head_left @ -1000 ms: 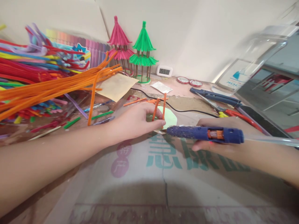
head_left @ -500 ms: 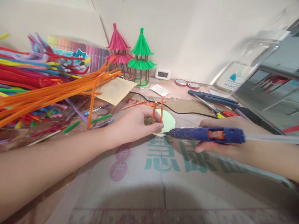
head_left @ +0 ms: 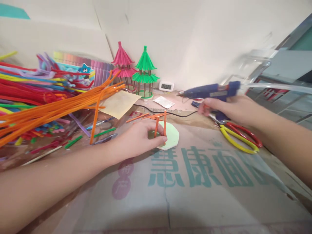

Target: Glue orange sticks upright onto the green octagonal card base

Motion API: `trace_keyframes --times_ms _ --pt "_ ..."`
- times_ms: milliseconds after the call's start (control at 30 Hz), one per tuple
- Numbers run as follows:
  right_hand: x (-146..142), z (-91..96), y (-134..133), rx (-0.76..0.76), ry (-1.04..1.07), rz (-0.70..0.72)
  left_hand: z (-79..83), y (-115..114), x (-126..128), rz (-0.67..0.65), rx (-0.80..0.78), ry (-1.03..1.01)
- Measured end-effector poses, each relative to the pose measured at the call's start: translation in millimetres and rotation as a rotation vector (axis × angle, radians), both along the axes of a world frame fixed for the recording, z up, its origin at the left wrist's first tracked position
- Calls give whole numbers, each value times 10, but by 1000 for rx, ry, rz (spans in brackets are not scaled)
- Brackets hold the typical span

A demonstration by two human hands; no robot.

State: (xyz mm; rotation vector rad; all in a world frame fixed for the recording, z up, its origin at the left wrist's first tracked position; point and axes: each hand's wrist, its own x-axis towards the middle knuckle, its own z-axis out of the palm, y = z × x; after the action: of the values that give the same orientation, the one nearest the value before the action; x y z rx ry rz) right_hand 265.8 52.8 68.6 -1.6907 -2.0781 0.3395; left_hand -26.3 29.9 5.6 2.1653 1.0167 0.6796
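Observation:
My left hand (head_left: 140, 138) rests on the cardboard sheet (head_left: 195, 182), fingers closed around the base of two short upright orange sticks (head_left: 161, 125). The sticks stand on a pale green paper disc (head_left: 172, 138). My right hand (head_left: 225, 109) is raised to the right, gripping a blue glue gun (head_left: 211, 91) with its nozzle pointing left, well away from the disc. A clear glue stick juts out of the gun's back end.
A big heap of coloured pipe cleaners (head_left: 44, 97) fills the left. Pink (head_left: 123, 66) and green (head_left: 145, 71) pagoda models stand at the back by a small clock (head_left: 166, 86). Scissors with red and yellow handles (head_left: 237, 136) lie under my right hand. A black cable (head_left: 168, 112) crosses behind the disc.
My right hand lifted the glue gun off the disc's edge and carried it up and back to the right. My left hand kept holding the orange sticks in place.

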Motion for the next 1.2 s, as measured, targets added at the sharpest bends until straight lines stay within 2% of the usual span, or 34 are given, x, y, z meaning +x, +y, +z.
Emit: trace_keyframes --times_ms 33,133,267,367,500,767,1033,1200 --pt "-46 -3 154 -26 89 -21 -7 1 -5 3 8 -1" --pt "-194 -83 661 22 279 -16 -27 3 -26 14 34 30" --pt "-372 -324 1227 47 264 -68 -21 2 -43 -2 58 69" --pt "-469 -514 1431 19 232 -95 -8 2 -42 -31 96 72" --pt "-504 -622 1440 15 248 -90 -8 -7 -45 -70 152 63" --pt "-379 -494 1202 21 376 -29 -13 -31 -54 -111 132 41" --pt "-421 -651 1423 27 219 -97 23 -11 -15 -112 49 -29" --pt "-469 -681 1460 47 164 -129 39 -23 1 -84 20 -71"
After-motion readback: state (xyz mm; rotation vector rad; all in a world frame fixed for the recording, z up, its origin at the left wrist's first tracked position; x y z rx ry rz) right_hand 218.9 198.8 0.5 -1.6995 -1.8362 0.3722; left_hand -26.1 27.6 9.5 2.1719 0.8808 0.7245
